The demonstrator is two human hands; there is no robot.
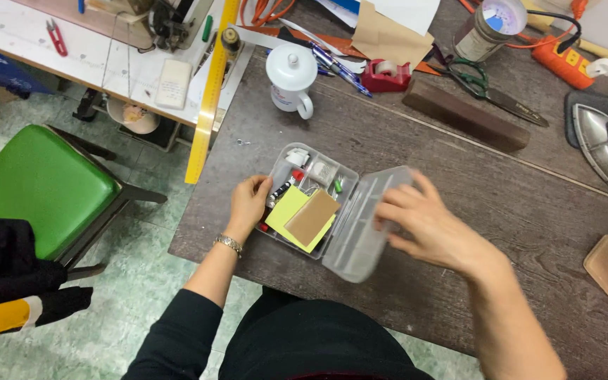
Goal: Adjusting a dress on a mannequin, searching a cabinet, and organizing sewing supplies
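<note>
our left hand [249, 200] rests its grip on the rim of one clear plastic compartment box [309, 173] on the dark wooden desk [459, 190]; our right hand [423, 222] grips its one open lid [360, 232]. inside lie one yellow pad [284, 210] and one brown card [312, 217].

A: How many views, and from where?

B: One. It sits on the person's head and looks steeply down over their own chest and forearms.

A: Facing?

B: Forward and down across a dark wooden table [459, 204], with the near edge low in frame and the far side at the top.

A: How close?

B: Near. The left hand [248, 202] and right hand [423, 224] fill the middle, at arm's reach.

A: What else does it take in?

B: Green tiled floor and a green chair [33, 186] at left, a white bench [8, 32] at upper left.

A: Any overlap with another view?

B: No second view to compare.
</note>
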